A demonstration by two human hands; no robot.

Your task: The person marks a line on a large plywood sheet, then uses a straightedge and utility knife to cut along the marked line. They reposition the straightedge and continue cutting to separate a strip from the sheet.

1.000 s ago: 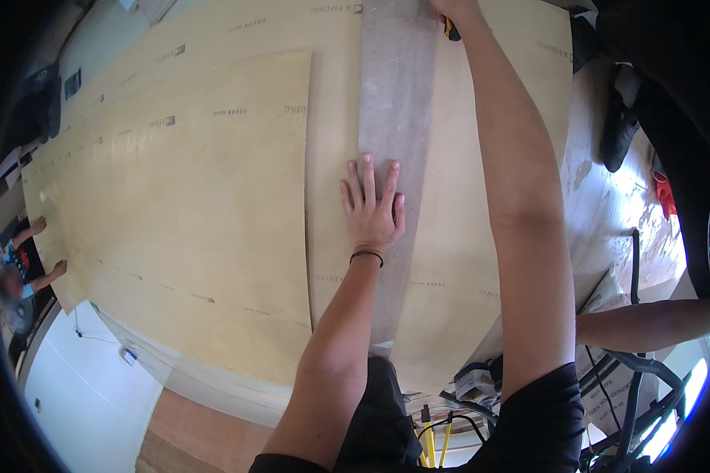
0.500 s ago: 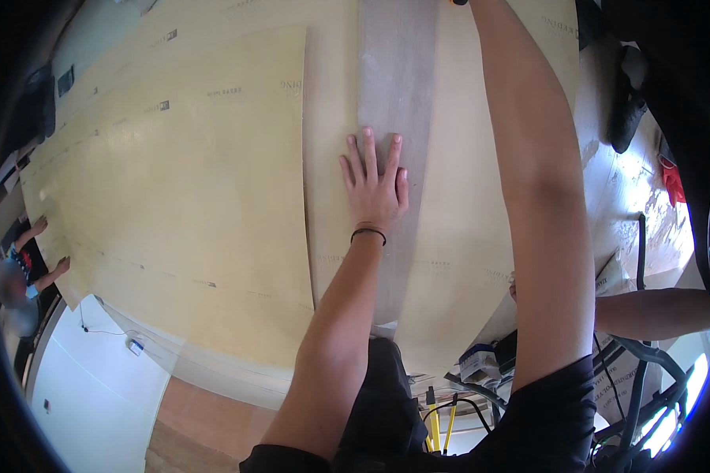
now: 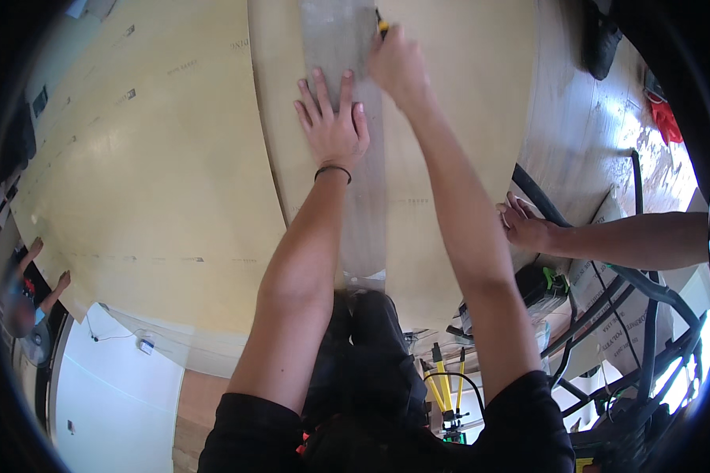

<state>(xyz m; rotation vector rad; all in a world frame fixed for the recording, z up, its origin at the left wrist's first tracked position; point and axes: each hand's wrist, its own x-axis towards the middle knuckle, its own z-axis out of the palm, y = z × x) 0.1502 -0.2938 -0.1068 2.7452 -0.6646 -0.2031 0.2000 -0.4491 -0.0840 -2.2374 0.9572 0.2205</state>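
My left hand (image 3: 335, 130) lies flat with fingers spread on a long grey strip (image 3: 365, 205), pressing it onto a pale yellow sheet (image 3: 457, 79). My right hand (image 3: 401, 69) is closed round a small yellow-and-black utility knife (image 3: 383, 27) at the strip's right edge, ahead of my left hand. The knife's tip is too small to make out clearly. Another large yellow sheet (image 3: 158, 158) lies left of the strip, its edge running alongside. My knees (image 3: 371, 323) are at the strip's near end.
A co-worker's hand (image 3: 528, 229) touches the sheet's right edge. At far left another person's hands (image 3: 59, 281) hold the sheet's edge. Dark metal tubing (image 3: 635, 189), yellow-handled tools (image 3: 443, 378) and a black-and-green case (image 3: 548, 288) stand at the lower right. A red thing (image 3: 667, 120) lies on the floor.
My right hand has come back toward me from the far edge with the knife, along the strip. The view has shifted; my left hand still presses the strip. The co-worker's hand on the right shows more.
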